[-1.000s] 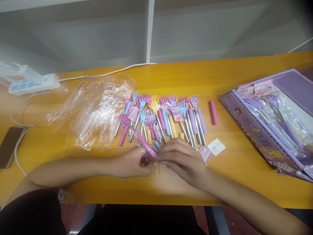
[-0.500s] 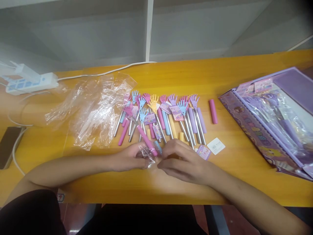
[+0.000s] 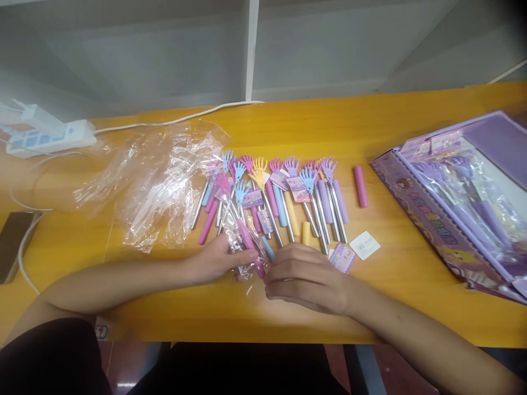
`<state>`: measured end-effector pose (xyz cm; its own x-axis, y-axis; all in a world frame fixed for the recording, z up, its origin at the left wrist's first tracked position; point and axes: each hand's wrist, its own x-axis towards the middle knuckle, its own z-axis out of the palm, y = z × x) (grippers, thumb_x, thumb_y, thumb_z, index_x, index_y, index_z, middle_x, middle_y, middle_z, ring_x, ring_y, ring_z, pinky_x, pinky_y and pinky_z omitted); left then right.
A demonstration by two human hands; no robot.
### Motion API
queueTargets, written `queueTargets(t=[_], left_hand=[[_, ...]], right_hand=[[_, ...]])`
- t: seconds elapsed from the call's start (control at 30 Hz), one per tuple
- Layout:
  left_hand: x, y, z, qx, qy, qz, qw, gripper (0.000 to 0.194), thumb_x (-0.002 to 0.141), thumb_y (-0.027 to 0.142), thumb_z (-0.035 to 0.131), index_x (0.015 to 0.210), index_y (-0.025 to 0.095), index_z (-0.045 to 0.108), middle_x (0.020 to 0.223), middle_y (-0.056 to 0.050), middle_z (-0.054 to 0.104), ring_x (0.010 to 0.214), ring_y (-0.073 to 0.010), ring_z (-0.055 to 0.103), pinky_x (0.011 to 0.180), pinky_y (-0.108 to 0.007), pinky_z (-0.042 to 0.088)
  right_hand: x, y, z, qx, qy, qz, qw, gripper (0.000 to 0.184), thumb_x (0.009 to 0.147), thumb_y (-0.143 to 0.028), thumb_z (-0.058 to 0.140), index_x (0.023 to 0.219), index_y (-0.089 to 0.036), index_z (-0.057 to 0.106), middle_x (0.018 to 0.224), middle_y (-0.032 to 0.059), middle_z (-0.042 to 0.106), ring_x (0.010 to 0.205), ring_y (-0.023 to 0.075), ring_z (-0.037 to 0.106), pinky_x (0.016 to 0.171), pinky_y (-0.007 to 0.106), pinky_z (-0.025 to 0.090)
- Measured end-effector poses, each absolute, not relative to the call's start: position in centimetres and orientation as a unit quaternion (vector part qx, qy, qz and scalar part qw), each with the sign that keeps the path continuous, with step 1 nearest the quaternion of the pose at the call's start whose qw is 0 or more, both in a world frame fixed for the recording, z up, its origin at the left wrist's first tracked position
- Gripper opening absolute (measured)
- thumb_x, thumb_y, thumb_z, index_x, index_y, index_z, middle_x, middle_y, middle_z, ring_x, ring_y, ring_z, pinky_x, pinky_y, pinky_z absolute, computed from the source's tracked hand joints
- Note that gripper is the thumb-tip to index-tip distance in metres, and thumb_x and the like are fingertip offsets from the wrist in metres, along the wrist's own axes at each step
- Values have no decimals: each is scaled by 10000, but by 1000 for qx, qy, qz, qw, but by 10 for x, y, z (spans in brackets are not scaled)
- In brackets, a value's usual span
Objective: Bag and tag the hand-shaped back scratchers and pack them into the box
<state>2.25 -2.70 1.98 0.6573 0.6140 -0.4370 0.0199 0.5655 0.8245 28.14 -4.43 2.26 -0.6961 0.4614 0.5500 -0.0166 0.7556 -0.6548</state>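
A pink back scratcher [image 3: 246, 235] with a hand-shaped head and a metal rod is partly wrapped in a clear plastic bag [image 3: 235, 241]. My left hand [image 3: 218, 259] is closed around the bagged handle, thumb laid across it. Beside the handle's lower end, my right hand [image 3: 307, 277] is closed with its fingers together; whatever its fingertips pinch is hidden. Just beyond both hands lie several back scratchers [image 3: 317, 206] with pink, blue, yellow and purple heads, some with printed tags. A purple printed card [image 3: 341, 258] and a white tag [image 3: 364, 245] lie right of my right hand.
Crumpled clear bags [image 3: 160, 186] cover the table's left side, near a white power strip [image 3: 51, 140] with cables and a dark phone [image 3: 15, 244]. A loose pink tube [image 3: 359, 186] lies right of the scratchers. A purple display box [image 3: 436, 225] holds bagged purple scratchers.
The pink back scratcher has slid slightly down and stands steeper. Plastic film now reaches further up its rod. My left thumb has moved onto the handle; my right hand has barely shifted.
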Motion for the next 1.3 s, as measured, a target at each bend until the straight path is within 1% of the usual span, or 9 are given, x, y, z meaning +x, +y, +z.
queueTargets(t=[0.1,0.17,0.27,0.37,0.5,0.73,0.93,1.17,1.3], left_hand=[[21,-25,19,491,361,159,777,485,942,597,760,1080,138,690,900,-42,690,727,-140,617,662,-265,507],[21,-23,19,506,356,159,769,502,947,612,745,1105,139,682,887,-32,667,738,-145,604,665,-266,505],[21,-20,19,523,362,153,756,476,966,601,722,1086,143,678,850,-20,648,731,-147,601,660,-265,506],[20,-18,17,531,353,135,759,440,991,584,696,1045,147,675,810,-8,638,694,-135,590,653,-259,497],[19,-16,17,536,321,130,770,424,1010,574,672,1042,151,669,872,-25,661,744,-142,607,692,-267,502],[22,-15,18,527,296,179,777,311,1021,477,700,1029,166,726,976,-40,719,939,-176,659,907,-316,516],[23,-14,19,502,316,176,785,358,1018,519,690,1069,172,757,1076,-69,750,1048,-213,672,1062,-386,492],[23,-15,18,510,312,162,785,367,1045,511,644,1127,169,749,1130,-85,749,1119,-237,667,1071,-410,500],[23,-15,18,510,327,160,779,313,1049,464,650,1092,165,733,1079,-70,733,1073,-224,669,1043,-403,514]], right_hand=[[277,-46,21,-167,-844,325,392,277,990,-98,726,1261,-153,704,1056,99,765,971,209,673,840,393,586],[271,-46,20,-207,-820,344,407,242,982,-102,743,1213,-164,710,1018,87,745,928,190,671,805,367,579],[264,-48,19,-260,-785,378,415,192,982,-94,742,1147,-188,716,971,61,725,889,174,667,780,347,564],[261,-49,18,-281,-771,389,420,187,988,-78,720,1137,-192,713,960,54,730,889,177,662,787,354,560],[260,-50,19,-292,-762,391,426,198,977,-65,724,1131,-188,710,951,58,717,894,184,661,769,353,557],[260,-53,18,-324,-745,407,419,187,960,-99,767,1107,-200,712,936,42,698,852,166,660,733,328,548],[261,-52,19,-328,-752,383,425,259,950,-122,793,1173,-220,705,912,17,702,827,158,658,739,320,551],[259,-51,20,-313,-769,359,428,283,960,-137,784,1213,-219,686,909,20,725,822,171,662,763,343,547],[257,-52,21,-338,-758,370,417,252,967,-157,785,1191,-221,690,903,15,717,835,164,662,776,334,550]])
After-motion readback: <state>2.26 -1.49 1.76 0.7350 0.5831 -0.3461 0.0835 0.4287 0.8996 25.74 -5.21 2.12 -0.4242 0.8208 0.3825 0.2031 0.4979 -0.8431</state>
